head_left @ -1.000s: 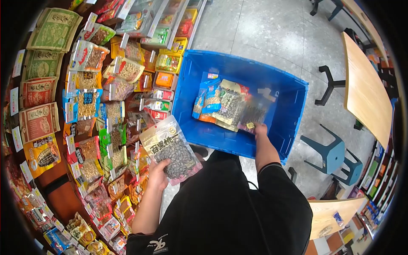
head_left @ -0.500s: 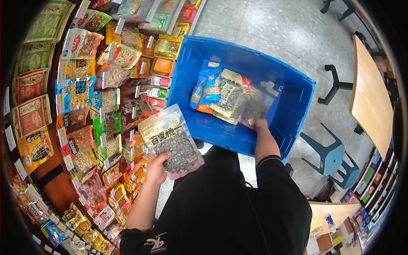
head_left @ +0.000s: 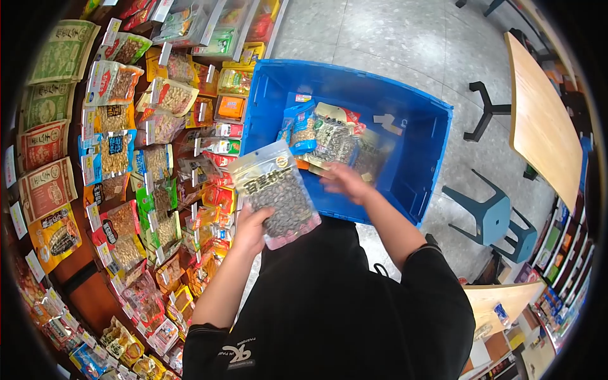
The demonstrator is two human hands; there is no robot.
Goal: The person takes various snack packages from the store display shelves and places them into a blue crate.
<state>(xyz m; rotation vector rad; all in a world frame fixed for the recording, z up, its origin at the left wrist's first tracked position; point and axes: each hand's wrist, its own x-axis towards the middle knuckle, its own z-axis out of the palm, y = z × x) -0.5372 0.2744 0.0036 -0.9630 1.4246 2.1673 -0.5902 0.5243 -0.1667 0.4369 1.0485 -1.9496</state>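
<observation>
My left hand [head_left: 252, 228] grips the lower left side of a clear-and-silver bag of sunflower seeds [head_left: 282, 199], thumb across its front. The bag is tilted, over the near left corner of a blue plastic crate [head_left: 405, 206]. My right hand [head_left: 347, 182] is over the crate's near side, just right of the held bag, blurred a little, fingers apart and nothing in them. Inside the crate lie a blue bag of nuts [head_left: 301, 130], a pale bag of dark seeds [head_left: 332, 139] and another clear bag of seeds [head_left: 373, 152], side by side.
A shelf of hanging snack bags [head_left: 117, 152] runs along the left, close to the crate. Paper slips [head_left: 387, 123] lie inside the crate. On the right are a blue stool [head_left: 487, 215] and a wooden table [head_left: 541, 120] on the grey floor [head_left: 380, 38].
My right hand has let go of the clear bag in the crate and moved left and toward me. My left hand has brought the sunflower seeds to the right, over the crate's corner.
</observation>
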